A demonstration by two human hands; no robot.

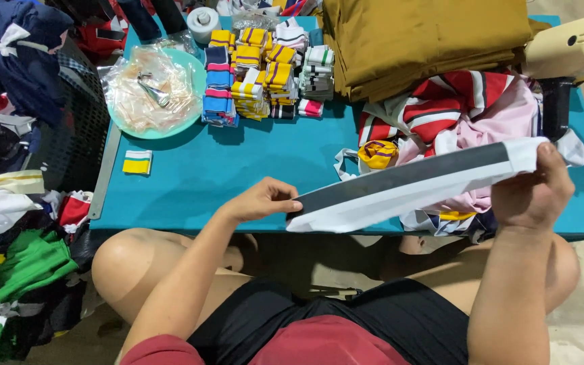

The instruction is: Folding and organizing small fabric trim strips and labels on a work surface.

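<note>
- Fingers (285,203) of left hand (261,200) pinch strip (407,182) end.
- Right hand (534,189) clamps its far end; I see it taut above table (238,176).

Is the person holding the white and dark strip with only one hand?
No, the left hand pinches one end of the strip and the right hand holds the other.

The folded brown fabric (427,40) and the cream sewing machine (572,44) run off the top and right edges. The white-and-grey cloth strip (407,186) hides the left hand's fingertips and part of the striped garment pile (461,108). Contents of the crinkled plastic bag (150,88) are unclear.
</note>
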